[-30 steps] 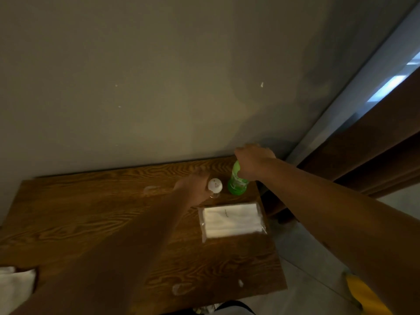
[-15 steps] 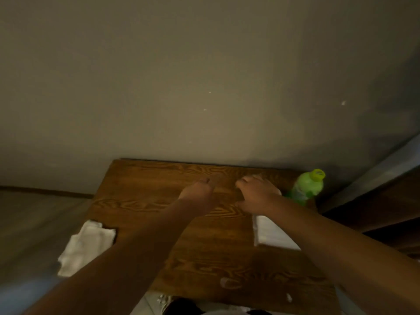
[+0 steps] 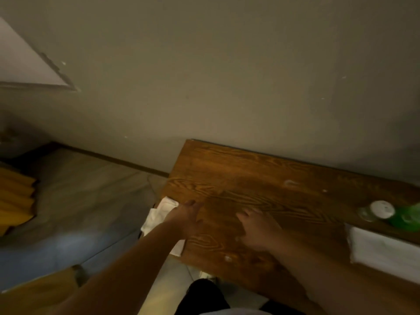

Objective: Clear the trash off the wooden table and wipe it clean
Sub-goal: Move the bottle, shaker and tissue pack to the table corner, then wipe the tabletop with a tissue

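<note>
Now, head view only:
Risk: white cloth point(image 3: 161, 214) is overhanging the table point(image 3: 261, 178) left edge; a loose snatch w/ left hand point(image 3: 185, 215) is likely dragging it off onto the floor.
Risk 2: clear bottle point(image 3: 375, 211) & green bottle point(image 3: 406, 215) are sitting near the right end; a wide wipe is prob. knocking them over.
Left grip: fingers spread, reaching over the cloth, touching or just above, can't tell; not closing on it yet.
Right grip: right hand point(image 3: 256, 230) is lying flat, fingers apart, holding nothing.
Tissue pack point(image 3: 384, 248): resting at front right.

Left hand point(image 3: 185, 215): arm extended forward, palm down, fingers loosely curled, nothing gripped. Right hand point(image 3: 256, 230): arm extended, palm down, fingers spread flat, nothing held.
</note>
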